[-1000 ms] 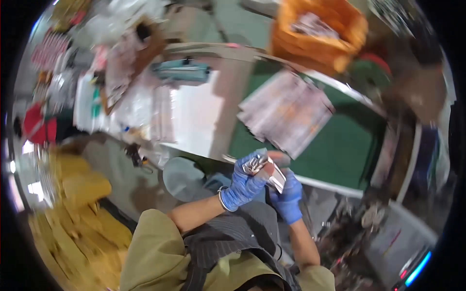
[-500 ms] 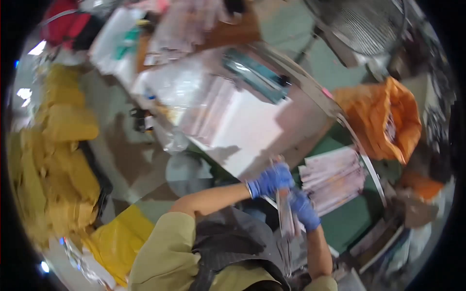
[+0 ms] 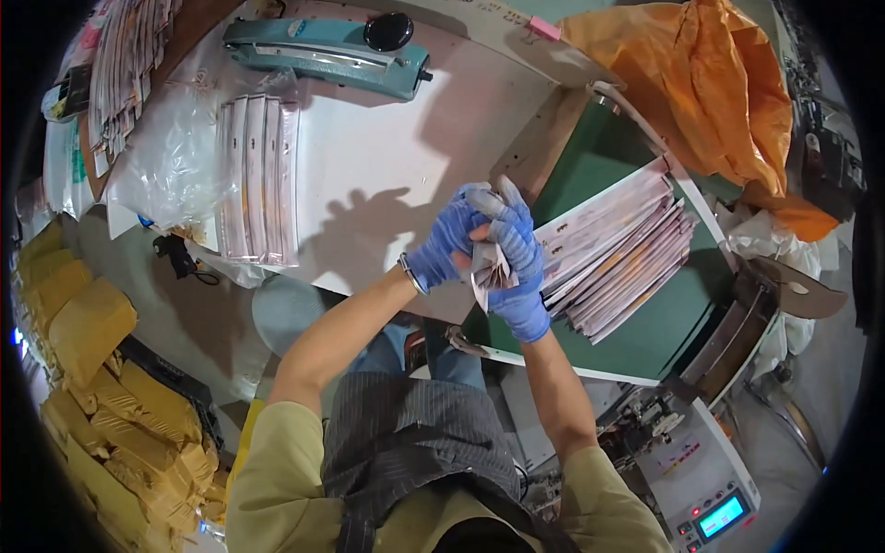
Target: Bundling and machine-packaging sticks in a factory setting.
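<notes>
In front of my body, both blue-gloved hands are closed together around a bundle of slim printed packets, its end turned up toward me. My left hand wraps it from the left, and my right hand grips it from the right. The gloves hide most of the bundle's length. Just right of my hands, a fanned stack of long slim packets lies on the green conveyor belt. To the left, several similar packets lie side by side on the white tabletop.
A teal hand sealer sits at the table's far side. Clear plastic bags lie at left, near yellow wrapped parcels on the floor. An orange sack stands far right. A machine with a lit screen is at lower right.
The view has shifted. The bundle was stretched lengthwise toward my body between my hands; now it stands end-up with both hands closed around it.
</notes>
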`<state>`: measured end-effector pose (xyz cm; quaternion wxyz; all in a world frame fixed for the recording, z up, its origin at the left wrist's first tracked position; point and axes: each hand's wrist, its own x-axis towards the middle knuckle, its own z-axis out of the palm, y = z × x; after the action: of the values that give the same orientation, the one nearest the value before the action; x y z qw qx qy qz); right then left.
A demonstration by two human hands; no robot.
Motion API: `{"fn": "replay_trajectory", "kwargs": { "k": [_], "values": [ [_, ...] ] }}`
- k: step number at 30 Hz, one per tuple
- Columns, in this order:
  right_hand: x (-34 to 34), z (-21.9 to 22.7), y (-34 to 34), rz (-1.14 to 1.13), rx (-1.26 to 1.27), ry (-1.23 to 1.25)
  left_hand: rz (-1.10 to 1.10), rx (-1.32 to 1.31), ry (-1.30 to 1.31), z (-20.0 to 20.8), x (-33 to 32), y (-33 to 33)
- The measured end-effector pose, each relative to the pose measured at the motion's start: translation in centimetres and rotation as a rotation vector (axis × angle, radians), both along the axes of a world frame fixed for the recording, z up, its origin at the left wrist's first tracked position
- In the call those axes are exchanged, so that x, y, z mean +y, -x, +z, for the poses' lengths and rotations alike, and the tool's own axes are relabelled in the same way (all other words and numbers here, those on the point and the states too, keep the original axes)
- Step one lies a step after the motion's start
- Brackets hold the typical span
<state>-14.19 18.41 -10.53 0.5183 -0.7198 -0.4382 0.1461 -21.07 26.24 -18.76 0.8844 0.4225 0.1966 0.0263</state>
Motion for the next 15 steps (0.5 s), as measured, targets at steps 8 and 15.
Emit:
{"fn": "replay_trajectory", "kwargs": {
  "k": [8,15],
  "values": [
    [0.0,7.9,3.1,-0.300,0.170,-0.067,0.110,-0.411,-1.022,5.2,1.3,0.5],
    [-0.2,11.9,1.7,-0.283,0.106,-0.215,0.092,-0.052,-1.180,2.7,2.8,1.9]
  ]
}}
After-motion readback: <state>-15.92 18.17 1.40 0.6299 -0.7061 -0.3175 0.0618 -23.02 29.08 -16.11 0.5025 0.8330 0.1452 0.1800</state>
